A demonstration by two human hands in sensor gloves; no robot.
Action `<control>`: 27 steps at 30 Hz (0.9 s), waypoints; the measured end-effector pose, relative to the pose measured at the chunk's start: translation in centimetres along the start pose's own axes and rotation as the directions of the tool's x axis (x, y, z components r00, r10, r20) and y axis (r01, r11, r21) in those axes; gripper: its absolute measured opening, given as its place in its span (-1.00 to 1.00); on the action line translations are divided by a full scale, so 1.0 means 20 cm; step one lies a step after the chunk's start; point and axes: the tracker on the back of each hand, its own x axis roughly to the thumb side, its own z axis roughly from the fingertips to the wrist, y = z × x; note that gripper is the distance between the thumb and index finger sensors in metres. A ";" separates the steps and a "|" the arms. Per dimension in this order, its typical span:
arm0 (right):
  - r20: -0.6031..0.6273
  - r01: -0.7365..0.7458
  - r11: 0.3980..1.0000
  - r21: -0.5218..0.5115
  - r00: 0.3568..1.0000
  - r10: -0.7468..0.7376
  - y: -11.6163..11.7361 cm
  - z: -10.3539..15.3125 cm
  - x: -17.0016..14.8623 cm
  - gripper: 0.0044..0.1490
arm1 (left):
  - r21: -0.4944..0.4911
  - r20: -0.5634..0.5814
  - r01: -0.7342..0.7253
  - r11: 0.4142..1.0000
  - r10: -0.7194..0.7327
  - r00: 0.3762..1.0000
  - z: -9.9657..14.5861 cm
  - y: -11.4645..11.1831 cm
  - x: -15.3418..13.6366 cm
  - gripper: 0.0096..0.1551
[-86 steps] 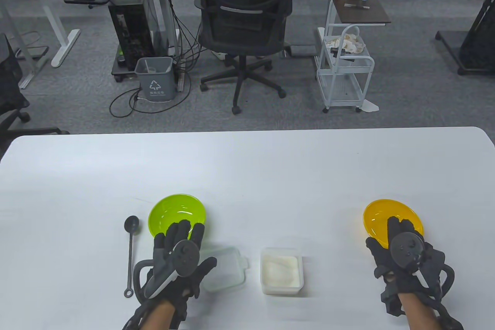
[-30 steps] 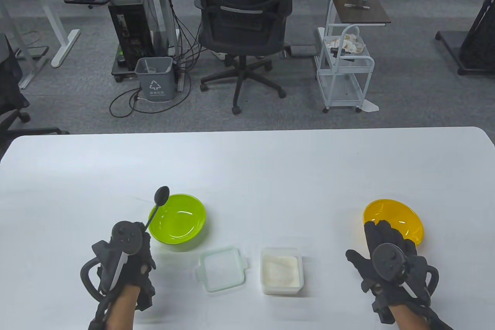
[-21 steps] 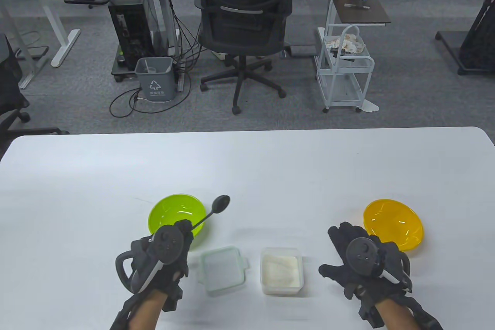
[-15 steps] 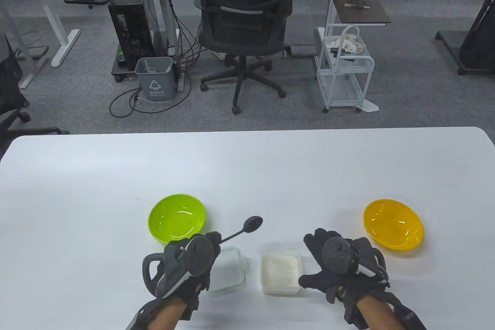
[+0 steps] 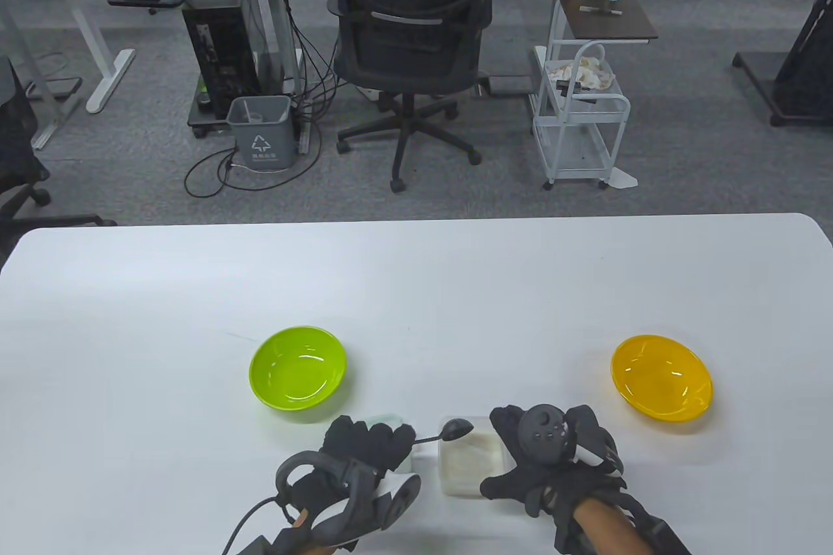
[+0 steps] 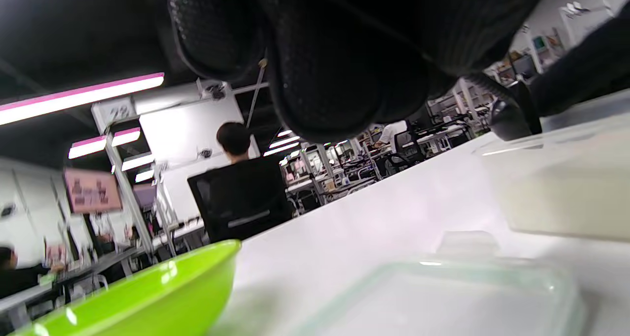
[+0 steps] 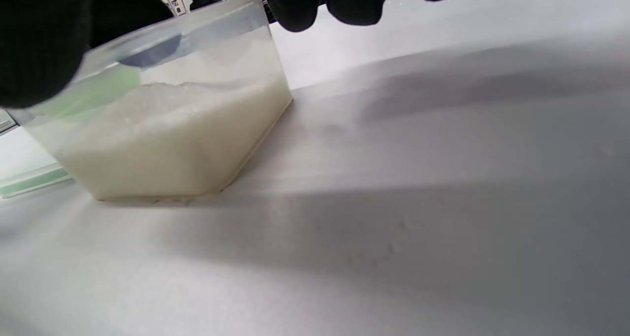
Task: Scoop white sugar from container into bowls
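A clear sugar container (image 5: 465, 460) with white sugar stands at the table's front middle. My left hand (image 5: 394, 444) grips a black spoon by its handle. The spoon's bowl (image 5: 457, 429) is over the container's far left corner, just above the sugar. My right hand (image 5: 496, 453) holds the container's right side, thumb at the near corner and fingers (image 5: 506, 418) at the far corner. In the right wrist view the container (image 7: 162, 129) is heaped with sugar and the spoon (image 7: 152, 53) shows through its wall. A green bowl (image 5: 297, 367) and a yellow bowl (image 5: 661, 376) stand empty.
The container's clear lid (image 5: 389, 418) lies left of it, mostly under my left hand; it also shows in the left wrist view (image 6: 443, 296) beside the green bowl (image 6: 147, 287). The white table (image 5: 416, 282) stretches bare behind the bowls.
My left hand picked up the spoon from left of the green bowl and swung it right to the container. My right hand left the yellow bowl and came to hold the container's right side.
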 end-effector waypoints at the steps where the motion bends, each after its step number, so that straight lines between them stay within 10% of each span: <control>1: 0.000 0.003 1.000 0.000 1.000 -0.003 0.00 0.00 0.00 0.34 | 0.001 0.009 0.024 1.000 -0.024 1.000 0.00 0.00 0.02 -0.53; 8: -0.001 -0.001 1.000 -0.005 1.000 0.001 0.00 0.00 0.00 0.34 | 0.033 0.091 0.146 0.989 -0.148 0.985 0.01 0.01 0.09 -0.54; 19: -0.003 0.008 1.000 -0.005 1.000 -0.008 0.00 0.01 0.00 0.34 | -0.196 0.017 -0.186 0.963 0.193 0.981 -0.04 -0.04 0.06 -0.55; 27: -0.004 0.007 1.000 -0.007 1.000 -0.007 0.00 0.01 0.00 0.34 | -0.426 -0.323 -0.664 0.614 0.583 0.746 -0.05 -0.25 -0.06 -0.53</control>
